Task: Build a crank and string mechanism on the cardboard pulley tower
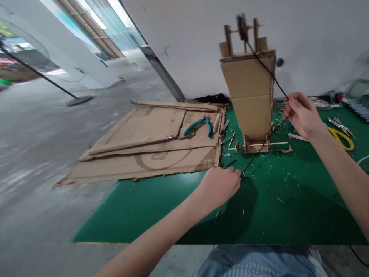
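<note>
A black cord [272, 74] runs down from a small dark pulley [242, 27] at the top of a tall cardboard tower [250, 94]. My right hand [302, 115] pinches the cord at the tower's right side. From there it slants down in front of the tower's base to my left hand [221, 182], closed on its lower end low above the green table. A short tail of cord sticks out beyond my left fingers. At the tower's foot a thin wooden stick [276, 144] lies crosswise through the base, with a small brown wheel [238, 146] near its left end.
Flat cardboard sheets [115, 134] cover the table's left, overhanging its edge, with teal-handled pliers [197, 125] on them. Yellow-handled scissors [343, 139] and metal snips [340, 125] lie at the right. Scraps dot the green table [161, 204]. A white wall [187, 46] stands behind.
</note>
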`<state>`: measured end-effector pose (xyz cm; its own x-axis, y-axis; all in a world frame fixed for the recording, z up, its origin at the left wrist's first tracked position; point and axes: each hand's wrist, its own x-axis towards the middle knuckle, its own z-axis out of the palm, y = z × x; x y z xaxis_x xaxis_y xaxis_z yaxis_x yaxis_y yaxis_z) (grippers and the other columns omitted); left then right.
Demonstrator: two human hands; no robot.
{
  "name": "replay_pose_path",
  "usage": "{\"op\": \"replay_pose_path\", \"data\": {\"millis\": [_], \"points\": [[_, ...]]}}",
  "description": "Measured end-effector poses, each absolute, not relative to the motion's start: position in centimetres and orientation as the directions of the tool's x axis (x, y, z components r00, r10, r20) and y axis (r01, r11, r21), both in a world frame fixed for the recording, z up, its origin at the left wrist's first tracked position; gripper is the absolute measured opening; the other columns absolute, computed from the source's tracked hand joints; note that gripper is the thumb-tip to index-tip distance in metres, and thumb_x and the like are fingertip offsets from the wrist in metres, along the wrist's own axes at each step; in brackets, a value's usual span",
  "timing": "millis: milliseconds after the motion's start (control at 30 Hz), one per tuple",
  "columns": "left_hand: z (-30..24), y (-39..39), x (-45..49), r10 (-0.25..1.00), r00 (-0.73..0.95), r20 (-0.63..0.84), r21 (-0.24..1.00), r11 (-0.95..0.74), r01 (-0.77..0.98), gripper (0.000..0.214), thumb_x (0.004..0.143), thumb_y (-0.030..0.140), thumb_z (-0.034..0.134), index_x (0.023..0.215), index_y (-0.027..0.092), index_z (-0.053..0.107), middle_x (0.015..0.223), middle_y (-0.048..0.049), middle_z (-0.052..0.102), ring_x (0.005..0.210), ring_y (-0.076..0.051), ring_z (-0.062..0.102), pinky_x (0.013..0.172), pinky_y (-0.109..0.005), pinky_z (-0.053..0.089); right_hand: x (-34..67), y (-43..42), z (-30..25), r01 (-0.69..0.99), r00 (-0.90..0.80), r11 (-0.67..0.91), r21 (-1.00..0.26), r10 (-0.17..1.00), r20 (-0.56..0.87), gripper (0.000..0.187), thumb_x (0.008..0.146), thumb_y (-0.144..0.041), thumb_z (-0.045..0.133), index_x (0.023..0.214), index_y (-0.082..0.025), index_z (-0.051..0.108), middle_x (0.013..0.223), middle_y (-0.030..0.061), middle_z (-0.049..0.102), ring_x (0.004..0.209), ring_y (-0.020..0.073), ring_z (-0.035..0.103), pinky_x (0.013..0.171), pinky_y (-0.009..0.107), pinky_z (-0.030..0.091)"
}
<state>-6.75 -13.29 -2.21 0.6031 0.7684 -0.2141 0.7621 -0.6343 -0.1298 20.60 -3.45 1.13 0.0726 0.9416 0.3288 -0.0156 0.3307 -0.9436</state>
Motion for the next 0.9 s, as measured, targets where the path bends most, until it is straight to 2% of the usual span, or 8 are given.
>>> {"op": "replay_pose_path", "data": {"millis": [200, 400, 467, 567, 633, 700, 800, 900], "points": [[-1.3, -15.2, -5.7, 0.561, 0.779, -0.280, -0.043, -0.818, 0.573, 0.019, 0.092, 0.017, 0.048, 0.085, 0.017, 0.066, 0.079, -0.0071, 0.069, 0.066, -0.023, 0.069, 0.049, -0.032, 0.041, 21.2, -4.8, 1.4, 0.058, -0.192, 0.272, -0.961, 0.947, 0.257, 0.024, 0.080, -0.046, 0.068, 0.084, -0.026, 0.056, 0.081, 0.0011, 0.066, 0.082, 0.0193, 0.066, 0.077, 0.038, 0.053], [-2.1, -16.8, -5.3, 0.488, 0.852, -0.189, -0.029, -0.870, 0.492, 0.015, 0.092, 0.020, 0.053, 0.081, 0.018, 0.064, 0.074, -0.0040, 0.066, 0.058, -0.021, 0.064, 0.042, -0.032, 0.034, 21.6, -4.6, 1.1, 0.457, -0.465, 0.268, -0.848, 0.885, 0.029, 0.027, 0.079, -0.046, 0.068, 0.095, -0.025, 0.065, 0.103, 0.0054, 0.072, 0.099, 0.0214, 0.066, 0.086, 0.035, 0.051], [-2.3, -16.7, -5.0, 0.483, 0.862, -0.153, -0.029, -0.874, 0.485, 0.015, 0.092, 0.021, 0.053, 0.081, 0.018, 0.063, 0.073, -0.0037, 0.066, 0.057, -0.021, 0.064, 0.042, -0.033, 0.034, 21.3, -4.7, 0.7, 0.605, -0.503, 0.285, -0.744, 0.861, -0.079, 0.035, 0.079, -0.054, 0.067, 0.098, -0.024, 0.065, 0.102, 0.0060, 0.072, 0.094, 0.0220, 0.067, 0.080, 0.034, 0.051], [-2.6, -16.0, -4.4, 0.473, 0.877, -0.082, -0.010, -0.881, 0.474, 0.017, 0.093, 0.024, 0.053, 0.082, 0.018, 0.063, 0.074, -0.0036, 0.066, 0.060, -0.020, 0.065, 0.044, -0.033, 0.037, 19.8, -5.5, 0.1, 0.838, -0.439, 0.315, -0.445, 0.874, -0.209, 0.048, 0.074, -0.070, 0.063, 0.087, -0.024, 0.068, 0.086, 0.0077, 0.072, 0.077, 0.0242, 0.066, 0.066, 0.034, 0.047], [-2.7, -15.5, -3.8, 0.460, 0.887, -0.042, 0.017, -0.887, 0.461, 0.019, 0.094, 0.027, 0.052, 0.083, 0.018, 0.064, 0.076, -0.0039, 0.066, 0.062, -0.018, 0.065, 0.046, -0.032, 0.038, 18.2, -6.5, -0.3, 0.916, -0.379, 0.331, -0.226, 0.899, -0.221, 0.058, 0.075, -0.078, 0.055, 0.072, -0.022, 0.067, 0.075, 0.0113, 0.070, 0.068, 0.0267, 0.065, 0.059, 0.036, 0.043], [-2.9, -15.1, -3.1, 0.447, 0.894, -0.014, 0.038, -0.893, 0.448, 0.021, 0.095, 0.030, 0.051, 0.083, 0.017, 0.064, 0.076, -0.0044, 0.067, 0.064, -0.018, 0.066, 0.047, -0.031, 0.040, 16.6, -7.5, -0.7, 0.927, -0.375, 0.367, -0.081, 0.910, -0.178, 0.063, 0.079, -0.078, 0.047, 0.069, -0.019, 0.067, 0.074, 0.0160, 0.070, 0.068, 0.0295, 0.066, 0.058, 0.037, 0.041], [-3.1, -15.1, -1.7, 0.417, 0.908, 0.030, 0.045, -0.908, 0.416, 0.025, 0.095, 0.034, 0.050, 0.084, 0.017, 0.064, 0.076, -0.0050, 0.067, 0.066, -0.020, 0.067, 0.048, -0.030, 0.041, 14.5, -8.2, -1.5, 0.948, -0.314, 0.317, 0.011, 0.944, -0.097, 0.073, 0.087, -0.077, 0.032, 0.073, -0.016, 0.070, 0.072, 0.0177, 0.069, 0.070, 0.0297, 0.067, 0.061, 0.038, 0.043], [-3.6, -15.4, -0.2, 0.388, 0.920, 0.056, 0.043, -0.921, 0.386, 0.028, 0.095, 0.037, 0.051, 0.085, 0.016, 0.065, 0.077, -0.0055, 0.068, 0.066, -0.020, 0.068, 0.047, -0.030, 0.043, 13.7, -8.0, -2.2, 0.969, -0.243, 0.245, 0.036, 0.969, -0.054, 0.079, 0.091, -0.075, 0.024, 0.076, -0.014, 0.072, 0.074, 0.0174, 0.070, 0.073, 0.0292, 0.069, 0.065, 0.037, 0.046]]}}
